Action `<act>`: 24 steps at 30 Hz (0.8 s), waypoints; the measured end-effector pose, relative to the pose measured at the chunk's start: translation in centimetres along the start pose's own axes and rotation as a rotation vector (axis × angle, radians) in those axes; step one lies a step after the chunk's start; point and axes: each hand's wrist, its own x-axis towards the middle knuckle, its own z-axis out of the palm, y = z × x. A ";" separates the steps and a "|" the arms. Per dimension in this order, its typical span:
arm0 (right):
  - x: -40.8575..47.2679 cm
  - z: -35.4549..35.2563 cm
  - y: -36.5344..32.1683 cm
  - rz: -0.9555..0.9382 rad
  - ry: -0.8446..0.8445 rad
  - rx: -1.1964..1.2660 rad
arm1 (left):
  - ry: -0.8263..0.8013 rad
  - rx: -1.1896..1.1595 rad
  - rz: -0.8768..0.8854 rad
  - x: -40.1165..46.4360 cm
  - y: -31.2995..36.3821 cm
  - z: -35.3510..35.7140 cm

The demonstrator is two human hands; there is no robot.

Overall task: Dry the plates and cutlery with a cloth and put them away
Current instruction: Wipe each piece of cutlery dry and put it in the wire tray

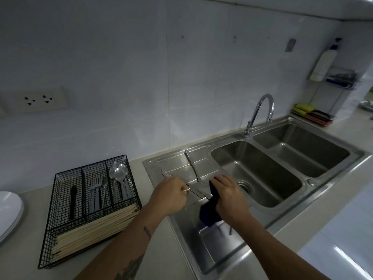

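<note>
A: White tiled wall, pale stone counter, and a stainless steel double sink with a ribbed draining board on its left side. A curved chrome tap stands behind the basins.

B: Where are the hands?

A: Both over the draining board. The left hand is closed around a bundle of flat steel cutlery pieces; ends stick out on both sides of the fist. The right hand grips a dark blue cloth, pressed against the near end of that bundle, with the rest of the cloth hanging down below the wrist.

B: Anything loose on the board?

A: One steel knife lies on the ridges, pointing away toward the wall, just beyond the hands.

B: And the storage?

A: A black wire cutlery tray sits on the counter left of the sink. Its compartments hold a black-handled utensil, steel forks and steel spoons; the front section holds pale wooden chopsticks.

B: Plates?

A: White plates are stacked at the far left edge, only partly in view.
</note>
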 end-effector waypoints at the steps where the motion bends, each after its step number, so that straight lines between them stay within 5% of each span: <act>1: 0.0 -0.3 0.2 0.033 0.030 0.023 | -0.005 -0.020 -0.015 0.1 -0.1 -0.3; 6: 0.2 -1.7 -2.3 0.031 0.163 0.056 | -0.058 -0.128 -0.089 0.8 -0.1 -1.0; 11: -1.1 0.5 -4.4 -0.199 -0.004 -0.057 | -0.039 -0.348 -0.141 0.5 0.5 -1.7; 15: -1.3 2.0 -3.9 -0.088 -0.082 -0.024 | -0.056 -0.346 -0.185 -0.8 -0.9 -1.5; 19: -1.7 2.8 -5.6 -0.230 -0.096 -0.086 | -0.059 -0.438 -0.252 -1.7 -2.5 -1.6; 24: -0.6 3.3 -5.4 -0.173 -0.110 -0.019 | -0.057 -0.490 -0.310 -2.3 -4.3 -1.8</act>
